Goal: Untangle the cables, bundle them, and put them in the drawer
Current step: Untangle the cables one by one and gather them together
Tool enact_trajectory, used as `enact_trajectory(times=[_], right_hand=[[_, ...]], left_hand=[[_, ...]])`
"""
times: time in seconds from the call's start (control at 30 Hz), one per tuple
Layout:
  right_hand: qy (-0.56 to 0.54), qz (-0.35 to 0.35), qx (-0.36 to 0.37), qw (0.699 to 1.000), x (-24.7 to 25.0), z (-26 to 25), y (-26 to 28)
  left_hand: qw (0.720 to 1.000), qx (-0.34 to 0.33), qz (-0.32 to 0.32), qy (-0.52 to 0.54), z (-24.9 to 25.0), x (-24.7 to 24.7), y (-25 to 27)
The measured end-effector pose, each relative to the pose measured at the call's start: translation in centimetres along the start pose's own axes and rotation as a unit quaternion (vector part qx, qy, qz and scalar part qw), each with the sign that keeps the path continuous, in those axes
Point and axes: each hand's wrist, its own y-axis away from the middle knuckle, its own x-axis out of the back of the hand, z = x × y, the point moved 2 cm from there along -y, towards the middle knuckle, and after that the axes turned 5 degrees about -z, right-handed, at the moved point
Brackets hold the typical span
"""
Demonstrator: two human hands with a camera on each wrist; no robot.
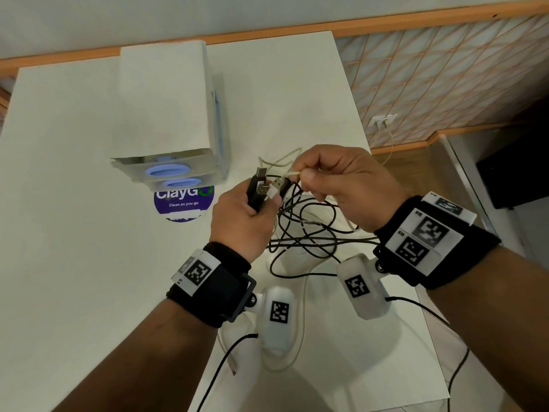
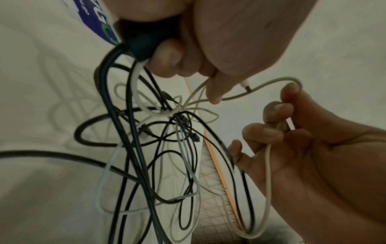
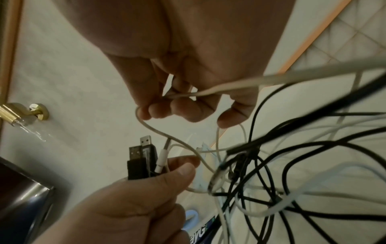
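We are wearing black wristbands (image 1: 221,288) bearing white tag plates (image 1: 427,236); white tagged camera pods (image 1: 363,285) are trailing black leads (image 1: 221,365).

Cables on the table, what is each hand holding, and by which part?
The left hand grips several cables by their USB plug ends. The right hand pinches a white cable along its cord.

White table (image 1: 74,173) bears drawer unit (image 1: 166,114), sticker (image 1: 184,202), cables (image 1: 309,245).
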Motion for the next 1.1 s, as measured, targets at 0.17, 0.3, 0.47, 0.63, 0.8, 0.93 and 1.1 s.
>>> enact_trajectory(times=[0.17, 0.3, 0.47, 0.63, 0.8, 0.93, 1.1], right_hand=[[-0.046, -0.046, 0.004, 0.998, -0.7, 0.0, -0.2], [-0.078, -0.091, -0.002, 0.993, -1.3, -0.3, 0.0], [-0.067, -0.104, -0.089, 0.988, -1.0, 0.4, 0.1], [0.015, 0.014, -0.170, 0.985, -0.5, 1.5, -0.1], [0.009, -0.012, -0.223, 0.975, -1.8, 0.6, -0.9], [0.116, -0.022, -0.192, 0.974, -1.6, 0.4, -0.9], [-0.224, -0.015, -0.059, 0.973, -0.9, -1.4, -1.0]], left_hand=[[0.999, 0.012, 0.026, 0.040, 0.3, 0.2, -0.2], [0.996, 0.008, 0.018, 0.087, 0.7, 0.4, -0.3], [0.988, -0.006, 0.052, 0.145, 0.7, 1.1, -0.4], [0.996, -0.030, 0.032, 0.083, 0.8, 1.3, -0.1], [0.998, -0.056, 0.005, -0.021, 0.3, 1.0, 0.2], [0.999, -0.033, 0.022, 0.021, 0.2, 1.2, 0.3], [0.997, 0.045, 0.051, 0.033, -1.3, 1.8, -0.1]])
